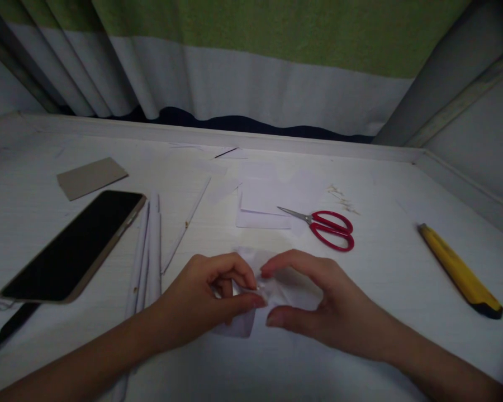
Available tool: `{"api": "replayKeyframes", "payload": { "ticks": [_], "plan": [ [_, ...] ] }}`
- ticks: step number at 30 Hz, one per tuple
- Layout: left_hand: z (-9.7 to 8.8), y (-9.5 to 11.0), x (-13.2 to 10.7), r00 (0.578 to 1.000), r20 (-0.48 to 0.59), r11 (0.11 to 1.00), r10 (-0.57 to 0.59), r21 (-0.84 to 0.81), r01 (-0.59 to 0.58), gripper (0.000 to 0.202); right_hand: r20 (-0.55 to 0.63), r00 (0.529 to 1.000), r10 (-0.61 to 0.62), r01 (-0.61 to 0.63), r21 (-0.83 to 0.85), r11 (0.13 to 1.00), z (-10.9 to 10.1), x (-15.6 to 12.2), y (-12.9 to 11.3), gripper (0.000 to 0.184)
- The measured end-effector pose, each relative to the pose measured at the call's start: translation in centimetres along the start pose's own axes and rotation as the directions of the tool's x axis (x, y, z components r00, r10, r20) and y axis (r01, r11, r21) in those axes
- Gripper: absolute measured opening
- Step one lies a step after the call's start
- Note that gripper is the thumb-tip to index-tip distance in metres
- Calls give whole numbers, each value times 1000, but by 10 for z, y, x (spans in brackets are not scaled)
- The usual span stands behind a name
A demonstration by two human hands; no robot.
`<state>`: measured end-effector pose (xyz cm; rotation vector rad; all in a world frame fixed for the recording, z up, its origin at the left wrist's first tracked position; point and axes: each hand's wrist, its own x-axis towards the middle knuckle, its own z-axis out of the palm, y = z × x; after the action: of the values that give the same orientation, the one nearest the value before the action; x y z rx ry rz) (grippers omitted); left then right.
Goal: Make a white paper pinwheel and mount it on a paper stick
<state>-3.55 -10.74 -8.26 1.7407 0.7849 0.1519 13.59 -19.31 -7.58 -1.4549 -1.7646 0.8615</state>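
Note:
My left hand (218,293) is closed, thumb and forefinger pinching a thin, crumpled white sheet (245,324). The sheet looks slightly see-through and shiny near the fingertips; whether it is paper or plastic film I cannot tell. Part of it is hidden behind the left fingers. My right hand (318,301) is curved round the other side, its thumb and forefinger apart, the forefinger tip close to the crumpled part. Beyond the hands, red-handled scissors (329,229) lie with their blades over white paper pieces (264,195).
To the left lie a dark-screened phone (75,245), several white paper rolls (154,245), a thin white stick (188,223) and a grey-brown card (93,177). A yellow utility knife (459,271) is far right. Small matchstick-like bits (341,199) lie behind the scissors. A curtain (251,72) hangs behind.

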Motion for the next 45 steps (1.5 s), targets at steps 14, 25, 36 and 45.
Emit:
{"api": "replayKeyframes", "payload": {
  "ticks": [14,25,36,45],
  "plan": [
    [-55,17,-3,895,-22,742,445,569,-355,16,286,957,-57,23,120,993,-5,5,7,18],
    [-51,15,18,734,577,535,358,518,-668,37,558,801,-218,220,64,973,-20,16,2,19],
    [-49,19,11,753,585,810,300,261,-525,25,694,684,-227,265,55,963,-22,30,-10,19],
    [-39,23,9,785,557,851,270,244,-465,18,599,782,-172,184,42,982,-9,25,-7,24]
  ]
}}
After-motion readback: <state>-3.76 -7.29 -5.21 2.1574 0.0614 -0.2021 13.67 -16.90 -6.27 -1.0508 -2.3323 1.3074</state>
